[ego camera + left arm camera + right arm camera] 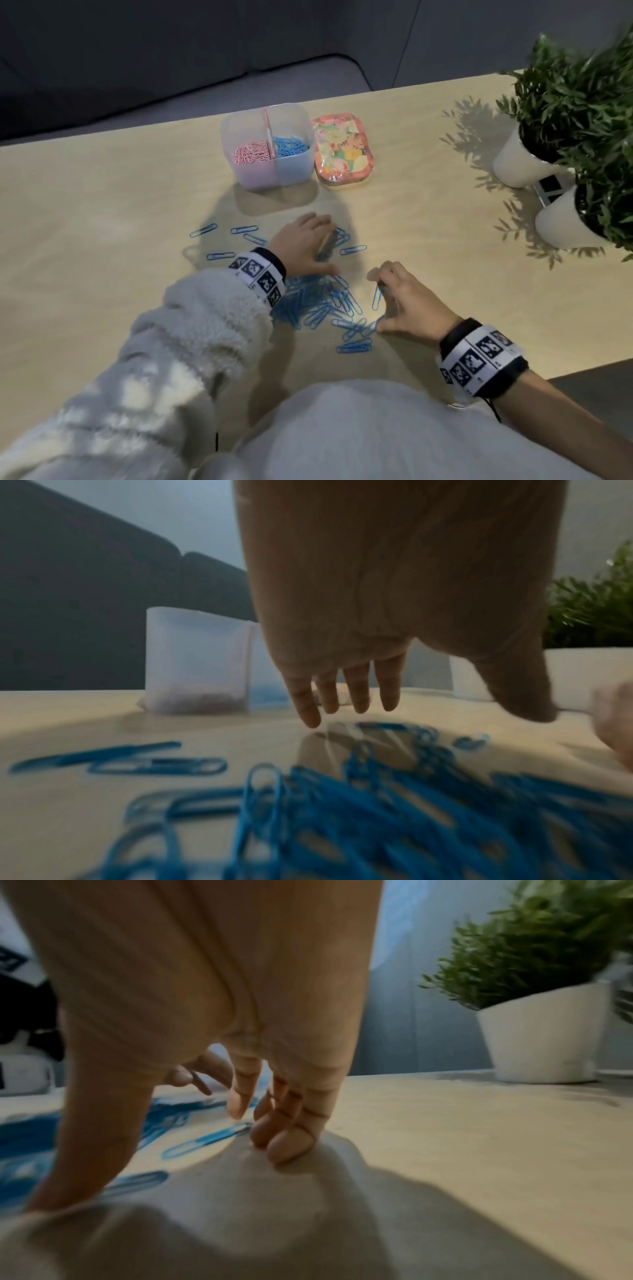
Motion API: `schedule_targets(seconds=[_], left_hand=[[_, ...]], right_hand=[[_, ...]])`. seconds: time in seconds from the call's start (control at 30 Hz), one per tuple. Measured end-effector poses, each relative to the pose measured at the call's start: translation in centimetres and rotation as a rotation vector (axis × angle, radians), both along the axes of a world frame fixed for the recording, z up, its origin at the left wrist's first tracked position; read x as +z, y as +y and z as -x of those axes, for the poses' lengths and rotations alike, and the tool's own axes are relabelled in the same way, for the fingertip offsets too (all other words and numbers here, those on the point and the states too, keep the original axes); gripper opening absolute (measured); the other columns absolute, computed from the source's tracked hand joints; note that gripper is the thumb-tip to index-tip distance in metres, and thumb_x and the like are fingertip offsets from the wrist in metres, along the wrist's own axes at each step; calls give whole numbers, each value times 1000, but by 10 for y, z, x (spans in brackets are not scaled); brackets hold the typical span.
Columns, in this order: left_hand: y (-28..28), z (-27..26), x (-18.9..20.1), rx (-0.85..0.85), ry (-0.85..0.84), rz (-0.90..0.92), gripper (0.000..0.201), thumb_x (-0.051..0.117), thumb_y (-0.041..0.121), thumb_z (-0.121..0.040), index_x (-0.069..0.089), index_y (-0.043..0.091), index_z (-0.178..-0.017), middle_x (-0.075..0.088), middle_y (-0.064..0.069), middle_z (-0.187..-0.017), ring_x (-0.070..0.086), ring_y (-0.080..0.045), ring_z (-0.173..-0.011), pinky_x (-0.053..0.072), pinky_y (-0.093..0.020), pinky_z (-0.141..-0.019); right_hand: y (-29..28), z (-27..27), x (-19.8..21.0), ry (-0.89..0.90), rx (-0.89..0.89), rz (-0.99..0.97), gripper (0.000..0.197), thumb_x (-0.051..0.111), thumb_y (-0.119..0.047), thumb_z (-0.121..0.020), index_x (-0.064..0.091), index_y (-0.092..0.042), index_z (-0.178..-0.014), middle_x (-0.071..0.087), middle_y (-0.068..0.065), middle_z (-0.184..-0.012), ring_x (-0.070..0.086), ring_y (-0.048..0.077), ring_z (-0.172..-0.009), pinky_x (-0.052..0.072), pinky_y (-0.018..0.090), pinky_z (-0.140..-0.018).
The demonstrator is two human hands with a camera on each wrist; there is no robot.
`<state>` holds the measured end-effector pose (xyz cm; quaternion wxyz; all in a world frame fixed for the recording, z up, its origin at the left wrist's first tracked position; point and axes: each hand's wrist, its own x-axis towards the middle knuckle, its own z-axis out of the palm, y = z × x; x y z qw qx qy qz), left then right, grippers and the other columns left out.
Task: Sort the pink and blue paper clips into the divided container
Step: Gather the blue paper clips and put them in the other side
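Observation:
A clear divided container [297, 113] stands at the table's far middle, with pink clips [253, 154] in its left compartment and blue clips [291, 147] in its right. A pile of blue paper clips [318, 305] lies near me, and a few lie scattered to the left [203, 230]. My left hand [322, 245] is spread over the far side of the pile, and in the left wrist view its fingers [356, 693] point straight down above the clips [377, 804]. My right hand [387, 301] rests its fingertips [287, 1145] and thumb on the table at the pile's right edge, beside a single clip [205, 1139]. It holds nothing.
A floral tin [342, 150] sits just right of the container. Two white pots with green plants [524, 161] [568, 219] stand at the right edge, with a black-and-white marker card [551, 192] between them. A dark sofa lies beyond the table's far edge.

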<state>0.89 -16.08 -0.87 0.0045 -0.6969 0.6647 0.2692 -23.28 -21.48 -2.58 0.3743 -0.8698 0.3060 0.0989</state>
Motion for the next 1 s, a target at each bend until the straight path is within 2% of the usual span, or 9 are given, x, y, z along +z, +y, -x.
schedule_targets(seconds=[0.1,0.27,0.33,0.47,0.53,0.67,0.77,0.93,1.0], left_hand=[[14,13,-11,-44,-45,-10,94,63,66,-67,28,21,-142,22,-3,-155,16,-29,-142,23,-44,-116],[35,19,-10,-54,27,49,71,61,51,-79,37,18,-137,34,-4,-148,29,-25,-136,28,-38,-113],[42,14,-4,33,96,93,69,64,46,-79,36,19,-137,34,-5,-147,30,-24,-134,25,-32,-112],[46,4,2,90,26,122,85,70,52,-69,35,17,-138,35,-5,-146,30,-23,-134,24,-33,-112],[43,6,-1,76,-15,62,87,71,53,-67,34,17,-138,36,-5,-142,32,-25,-130,27,-34,-111],[34,16,-3,90,-27,40,61,69,42,-75,48,16,-126,45,-6,-125,41,-26,-114,40,-37,-97],[29,23,0,109,9,30,32,62,20,-84,56,11,-115,54,-11,-114,50,-29,-106,43,-38,-88],[29,28,-3,134,45,76,20,55,10,-86,62,5,-104,60,-16,-102,57,-33,-96,44,-40,-81],[30,27,-3,154,67,109,19,55,9,-86,62,5,-103,61,-16,-101,57,-32,-95,45,-42,-81]], right_hand=[[5,-16,-3,-31,-27,69,61,80,-29,-63,49,-18,-114,43,0,-109,49,17,-94,45,35,-80],[-10,-38,-4,-82,-95,114,34,72,-26,-74,56,-17,-102,47,-1,-93,53,25,-94,45,39,-80],[-20,-37,-3,-99,-111,118,46,76,-32,-70,56,-18,-110,50,0,-99,51,26,-101,43,36,-87],[-25,-39,11,52,0,93,108,83,-53,-50,36,-14,-138,42,3,-122,35,20,-115,35,32,-100],[-17,-48,15,90,101,171,113,83,-55,-47,33,-11,-139,40,6,-124,35,23,-115,36,35,-100],[-3,-69,8,2,48,168,70,78,-35,-67,50,-10,-126,44,10,-119,38,25,-113,39,37,-99],[0,-79,3,-47,-72,166,36,65,-19,-82,60,-10,-117,47,11,-117,41,24,-112,34,25,-96],[6,-81,1,-73,4,299,19,54,-6,-85,65,-3,-100,57,15,-103,50,30,-103,48,40,-77],[8,-81,1,-61,85,370,10,61,-1,-77,64,-2,-87,60,16,-89,57,33,-91,49,36,-60]])
